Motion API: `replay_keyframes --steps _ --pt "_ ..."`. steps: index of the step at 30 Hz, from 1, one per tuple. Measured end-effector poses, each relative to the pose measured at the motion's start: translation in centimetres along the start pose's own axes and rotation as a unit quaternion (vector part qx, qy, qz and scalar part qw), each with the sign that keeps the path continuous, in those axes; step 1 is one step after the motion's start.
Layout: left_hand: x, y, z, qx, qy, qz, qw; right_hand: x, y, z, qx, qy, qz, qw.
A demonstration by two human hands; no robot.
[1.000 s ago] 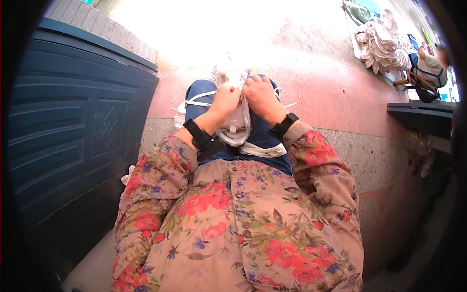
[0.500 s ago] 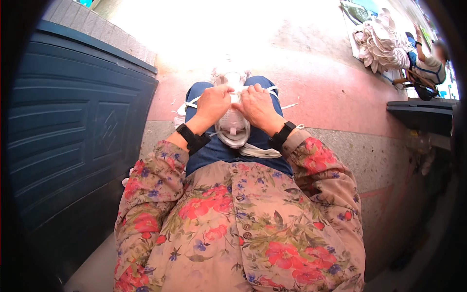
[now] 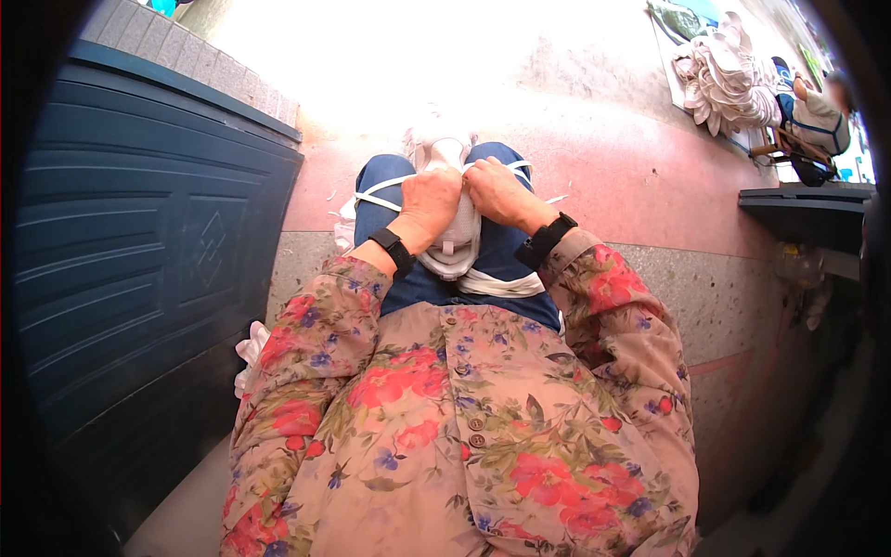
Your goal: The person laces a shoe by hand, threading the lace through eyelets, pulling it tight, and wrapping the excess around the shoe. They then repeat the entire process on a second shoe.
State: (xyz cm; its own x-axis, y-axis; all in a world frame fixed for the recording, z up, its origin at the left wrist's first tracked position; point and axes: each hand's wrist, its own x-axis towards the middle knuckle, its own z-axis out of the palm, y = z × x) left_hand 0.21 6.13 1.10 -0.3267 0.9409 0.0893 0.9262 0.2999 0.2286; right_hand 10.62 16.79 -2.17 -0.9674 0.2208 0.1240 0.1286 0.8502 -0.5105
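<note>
Left hand [image 3: 432, 197] & right hand [image 3: 497, 193] both clenched on white shoe [image 3: 452, 243], resting on lap.

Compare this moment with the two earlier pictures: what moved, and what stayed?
Both the left hand and right hand slid up the white shoe toward its top and drew together, knuckles nearly touching. Both still grip it on the lap; the white pile on the floor is unchanged.

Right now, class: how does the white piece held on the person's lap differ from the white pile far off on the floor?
The white piece is single and gripped by the left hand and right hand. The white pile is heaped and untouched on the floor. The piece lies on blue trousers, the pile beside a seated person. Both are white.
</note>
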Motion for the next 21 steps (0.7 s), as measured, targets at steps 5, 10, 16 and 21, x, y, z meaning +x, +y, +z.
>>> replay_keyframes --steps 5,10,16,21 --pt "-0.6 0.3 0.8 0.046 0.001 0.032 0.998 -0.1 0.0 -0.5 0.034 0.022 -0.022 0.999" --pt "-0.5 0.9 -0.6 0.074 0.023 0.08 0.994 -0.5 -1.1 -1.5 0.012 0.009 0.042 0.999" --pt "-3.5 1.3 -5.9 -0.057 -0.144 0.027 0.988 -4.2 -6.1 -3.0 0.114 0.145 -0.043 0.982" --pt "-0.5 -2.1 -7.2 -0.464 -0.187 -0.114 0.858 -14.3 -5.1 -7.7 0.647 0.247 0.228 0.685"
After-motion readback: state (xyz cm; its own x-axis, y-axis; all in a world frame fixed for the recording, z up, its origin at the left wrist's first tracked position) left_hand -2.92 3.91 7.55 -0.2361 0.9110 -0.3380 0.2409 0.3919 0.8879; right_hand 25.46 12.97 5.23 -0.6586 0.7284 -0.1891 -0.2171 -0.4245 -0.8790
